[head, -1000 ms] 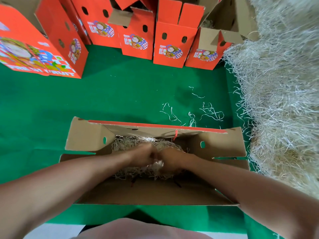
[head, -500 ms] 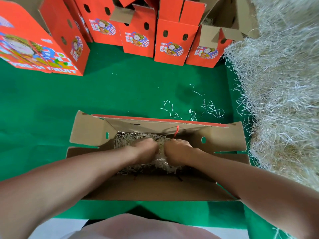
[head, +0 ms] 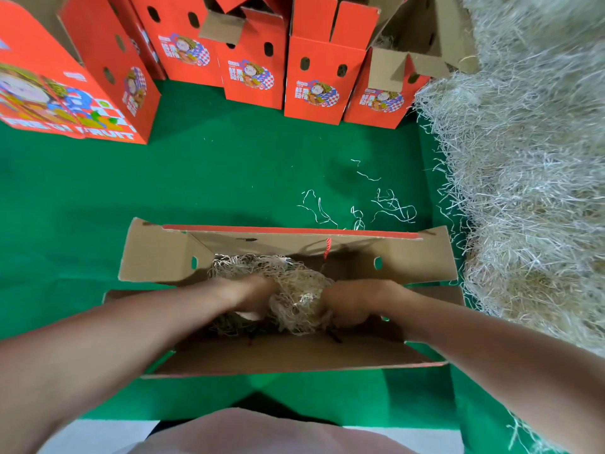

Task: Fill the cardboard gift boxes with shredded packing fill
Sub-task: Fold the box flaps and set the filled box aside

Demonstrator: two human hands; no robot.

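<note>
Both arms reach into the box on the counter, left hand and right hand flanking the fill inside. Fingers are buried in shreds; clamped or apart, I cannot tell.

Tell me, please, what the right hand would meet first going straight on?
The clump of shredded fill, which the right hand seemingly grips; the left hand lies beyond; depth is unclear.
</note>
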